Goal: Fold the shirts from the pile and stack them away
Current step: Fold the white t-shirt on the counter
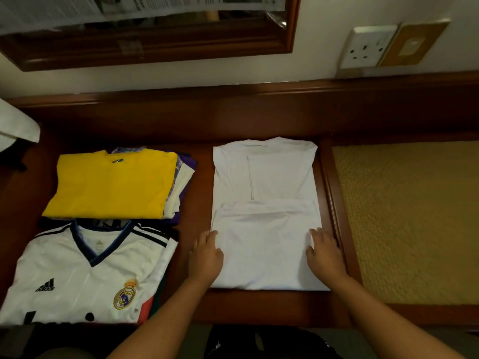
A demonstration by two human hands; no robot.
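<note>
A plain white shirt [267, 193] lies flat on the dark wooden desk [199, 193], its sleeves tucked in and its lower part folded up over the middle. My left hand [206, 255] rests with straight fingers on the fold's left edge. My right hand [325, 251] presses flat on the right edge. To the left, a folded yellow shirt [114, 182] tops a stack of several folded shirts. In front of that stack lies a white football jersey [85, 275] with a dark V-neck and a club crest, on top of other garments.
A raised wooden lip borders the desk on the right, beside a woven yellow-brown panel [404, 218]. A framed mirror [145, 29] and a wall socket [368, 46] hang on the wall behind. White cloth [15, 125] shows at far left.
</note>
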